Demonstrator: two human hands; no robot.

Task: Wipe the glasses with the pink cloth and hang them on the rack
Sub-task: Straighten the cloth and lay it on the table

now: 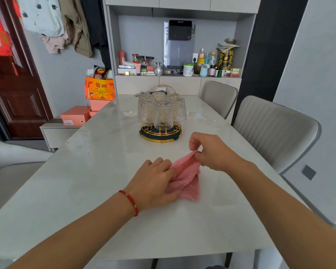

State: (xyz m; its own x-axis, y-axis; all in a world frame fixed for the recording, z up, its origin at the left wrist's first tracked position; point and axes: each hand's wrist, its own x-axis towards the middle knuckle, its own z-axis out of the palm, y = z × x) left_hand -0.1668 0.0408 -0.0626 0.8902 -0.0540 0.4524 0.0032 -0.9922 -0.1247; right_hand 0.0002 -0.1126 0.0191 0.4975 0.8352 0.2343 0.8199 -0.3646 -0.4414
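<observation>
1. We see a round gold-rimmed rack (160,133) mid-table, holding clear embossed glasses (163,115) upside down around a looped handle.
2. Nearer us on the pale table (85,171), a fuzzy pink cloth (186,177) lies crumpled, running diagonally from lower left to upper right.
3. Our left hand (155,183) grips its lower part with curled fingers; our right hand (211,152) pinches its raised upper corner.

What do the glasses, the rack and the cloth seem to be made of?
Glasses: clear embossed glass, since the rack shows through the patterned walls.
Rack: probably gold-finished metal wire, thin and shiny, on a dark round base.
Cloth: soft pink fabric, perhaps microfibre, with a matte fuzzy surface that folds limply.
</observation>
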